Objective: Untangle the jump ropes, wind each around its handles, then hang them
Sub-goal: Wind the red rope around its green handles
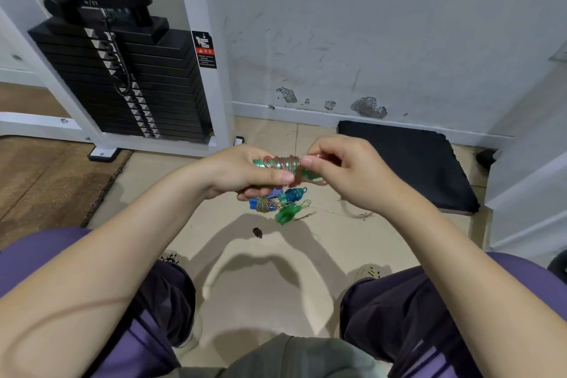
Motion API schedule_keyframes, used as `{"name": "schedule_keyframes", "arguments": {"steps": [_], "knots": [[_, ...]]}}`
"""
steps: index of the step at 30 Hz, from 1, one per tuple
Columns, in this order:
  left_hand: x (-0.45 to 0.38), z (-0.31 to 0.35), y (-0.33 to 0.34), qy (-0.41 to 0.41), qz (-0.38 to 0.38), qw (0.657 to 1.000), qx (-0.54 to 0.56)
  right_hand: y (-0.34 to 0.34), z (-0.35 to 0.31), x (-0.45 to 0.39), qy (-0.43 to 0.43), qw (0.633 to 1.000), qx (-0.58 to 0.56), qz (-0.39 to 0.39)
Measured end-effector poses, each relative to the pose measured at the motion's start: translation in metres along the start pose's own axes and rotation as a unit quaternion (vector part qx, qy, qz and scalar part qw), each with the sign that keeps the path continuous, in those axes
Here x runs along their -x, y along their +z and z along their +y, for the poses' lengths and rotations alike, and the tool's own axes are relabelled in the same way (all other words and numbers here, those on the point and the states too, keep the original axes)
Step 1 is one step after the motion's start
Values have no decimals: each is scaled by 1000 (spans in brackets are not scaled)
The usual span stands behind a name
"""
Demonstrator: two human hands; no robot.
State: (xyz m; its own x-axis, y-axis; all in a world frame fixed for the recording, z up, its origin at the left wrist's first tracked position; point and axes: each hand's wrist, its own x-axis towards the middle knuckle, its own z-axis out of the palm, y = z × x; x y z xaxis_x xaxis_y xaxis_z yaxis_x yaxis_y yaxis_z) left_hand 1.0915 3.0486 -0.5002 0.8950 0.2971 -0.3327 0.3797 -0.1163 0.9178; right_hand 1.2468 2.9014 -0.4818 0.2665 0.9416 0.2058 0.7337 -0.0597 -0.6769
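My left hand (245,172) grips a pair of green jump-rope handles (276,164) held level in front of me, with a clear reddish rope (288,163) coiled round them. My right hand (346,169) pinches the end of that rope at the handles' right end. Below my hands, on the tiled floor, lie wound rope bundles: one with blue handles (262,204), one teal-blue (293,195) and one bright green (287,215).
A black weight stack (122,77) in a white frame stands at the left. A black mat (408,163) lies against the scuffed wall at the right. My knees and purple seat cushion (36,252) fill the lower view. A small dark scrap (257,232) lies on the tiles.
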Motion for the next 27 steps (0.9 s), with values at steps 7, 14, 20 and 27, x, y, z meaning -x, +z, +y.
{"name": "schedule_keyframes", "arguments": {"steps": [7,14,20,27], "knots": [[1,7,8,22,-53,998,-32,7,7,0,-2,998,-66,16],[3,4,5,13,-64,997,-35,18,3,3,3,997,-77,-18],[8,6,3,-13,-78,995,-58,25,-1,3,30,987,-149,-55],[6,2,10,5,-28,998,-51,21,6,1,86,961,-249,-84]]}}
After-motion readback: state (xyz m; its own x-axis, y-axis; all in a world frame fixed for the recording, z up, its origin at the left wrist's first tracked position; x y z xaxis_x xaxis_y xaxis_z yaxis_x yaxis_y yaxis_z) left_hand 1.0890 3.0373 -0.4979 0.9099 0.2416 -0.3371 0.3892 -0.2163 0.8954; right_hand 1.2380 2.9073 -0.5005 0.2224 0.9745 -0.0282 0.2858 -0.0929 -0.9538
